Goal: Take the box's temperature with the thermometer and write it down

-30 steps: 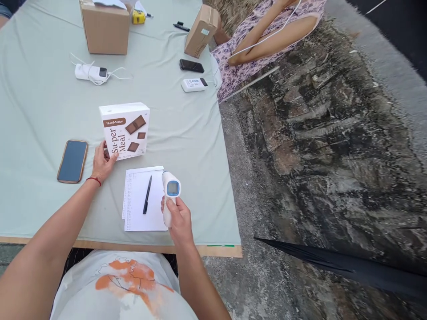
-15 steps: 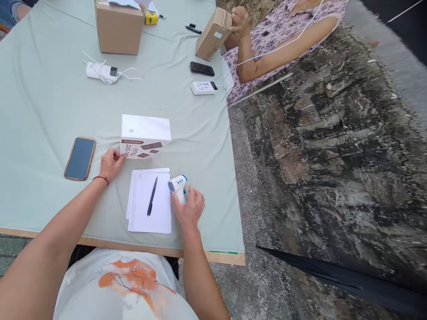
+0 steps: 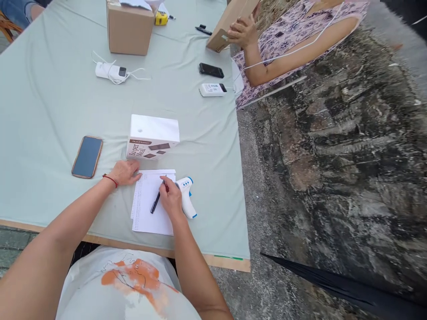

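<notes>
In the head view my right hand [image 3: 171,198] is over the paper sheets [image 3: 147,221], its fingers closed around a black pen [image 3: 155,203]. Just right of it, on the cloth, lies a white and blue infrared thermometer [image 3: 188,201], not held. My left hand [image 3: 125,173], a red cord at its wrist, lies with fingers stretched out at the upper left corner of the paper. Directly beyond that hand stands a white "Super Meal" box [image 3: 154,130]. To the left a phone in a brown case [image 3: 87,157] rests face up.
A cardboard box [image 3: 130,33], a white device with a cable [image 3: 110,71] and a yellow tape measure [image 3: 161,18] are farther back. On the right are a black phone [image 3: 211,70] and a white device [image 3: 213,90]. Another person's hand [image 3: 243,32] holds a carton [image 3: 230,22].
My right hand has let go of the thermometer and taken hold of the pen. My left hand has moved from the white box to the paper's corner. The other person has tilted the carton.
</notes>
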Motion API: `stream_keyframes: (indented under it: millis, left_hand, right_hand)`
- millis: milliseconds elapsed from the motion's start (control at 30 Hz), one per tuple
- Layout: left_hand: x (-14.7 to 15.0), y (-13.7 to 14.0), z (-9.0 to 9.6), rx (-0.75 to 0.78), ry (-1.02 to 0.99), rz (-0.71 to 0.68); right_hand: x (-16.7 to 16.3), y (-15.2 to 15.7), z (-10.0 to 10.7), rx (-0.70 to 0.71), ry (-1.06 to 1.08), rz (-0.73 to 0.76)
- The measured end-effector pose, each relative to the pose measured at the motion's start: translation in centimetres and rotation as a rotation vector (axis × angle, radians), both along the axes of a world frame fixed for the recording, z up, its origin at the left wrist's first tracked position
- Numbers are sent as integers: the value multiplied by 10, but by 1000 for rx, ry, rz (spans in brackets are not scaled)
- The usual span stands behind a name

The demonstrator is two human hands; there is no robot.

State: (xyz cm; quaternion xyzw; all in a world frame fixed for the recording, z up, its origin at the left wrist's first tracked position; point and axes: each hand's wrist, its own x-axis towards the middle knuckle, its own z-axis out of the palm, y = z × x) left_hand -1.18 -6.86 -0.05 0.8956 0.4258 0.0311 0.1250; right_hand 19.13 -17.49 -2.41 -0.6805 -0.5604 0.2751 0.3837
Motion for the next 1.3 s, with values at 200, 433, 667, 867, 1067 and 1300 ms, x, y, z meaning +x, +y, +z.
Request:
stream_keyframes:
  millis: [200,433,667,867,1067,1300]
  left_hand:
    - [6,-2,9,-45,114,-22]
    - [7,-4,9,-46,79,-27]
    - [7,-3,5,-30,74,-52]
    - [9,-4,7,-59,109,-61]
    - [9,-4,7,-63,94,-63]
    - [8,-4,5,-59,66,-65]
  right_hand:
    - [-5,-8,1,136,330,54]
    - [-24,-2,4,28,393,-64]
    - [-38,11,-3,49,396,-154]
    - [-47,10,-10,49,343,-159]
    - [-44,9,-13,70,285,-114]
    - [-43,8,-15,79,251,-89]
